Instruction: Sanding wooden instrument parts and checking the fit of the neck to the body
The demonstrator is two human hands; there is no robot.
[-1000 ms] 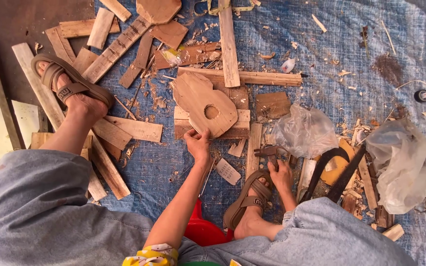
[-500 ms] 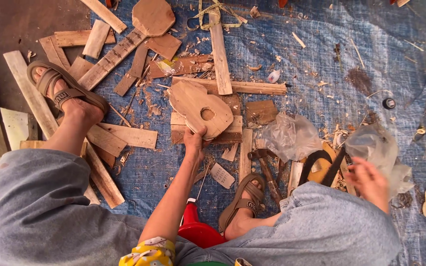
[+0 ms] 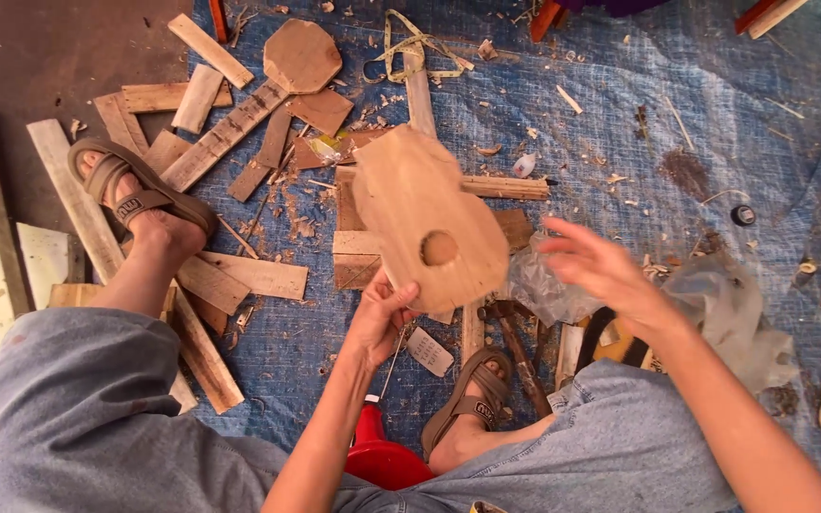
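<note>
Left hand (image 3: 380, 318) grip clamped on wooden cutout (image 3: 427, 220), now raised; right hand (image 3: 593, 269) spread apart, nearer.

A small pale rectangular tag or label (image 3: 429, 351) lies flat on the blue tarp just below and to the right of the left hand (image 3: 384, 318), tilted a little; its markings are too small to make out. Crumpled clear plastic bags (image 3: 729, 313) lie just right of and below the right hand (image 3: 601, 271), with another crinkled clear piece (image 3: 539, 285) just to that hand's left. A small scrap of yellow-and-white wrapper (image 3: 327, 149) sits among the wood offcuts well above the left hand.
</note>
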